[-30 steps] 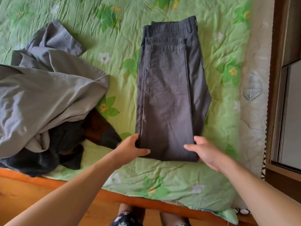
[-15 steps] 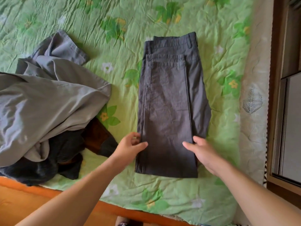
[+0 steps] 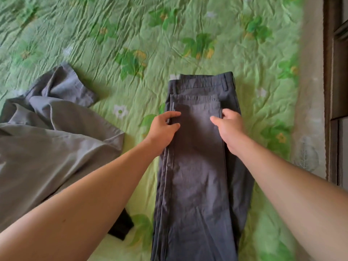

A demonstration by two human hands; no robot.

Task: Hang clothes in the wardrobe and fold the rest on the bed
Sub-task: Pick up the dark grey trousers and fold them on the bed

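Note:
Dark grey trousers (image 3: 197, 176) lie folded lengthwise on the green flowered bedspread (image 3: 131, 31), waistband at the far end. My left hand (image 3: 163, 128) holds the left edge of the upper folded layer, thumb and fingers curled over it. My right hand (image 3: 230, 126) holds that layer's right edge, with the thumb lying on the cloth and the fingers curled at the edge. Both hands sit just below the leg hems, near the waistband.
A crumpled light grey garment (image 3: 49, 147) is heaped on the left of the bed, with a black garment (image 3: 121, 227) showing from under it. A dark wooden frame (image 3: 335, 72) runs along the right, beyond the pale bedspread border (image 3: 308, 129).
Both hands have moved from the near folded end of the trousers up along their sides to the far part. The view has shifted forward over the bed.

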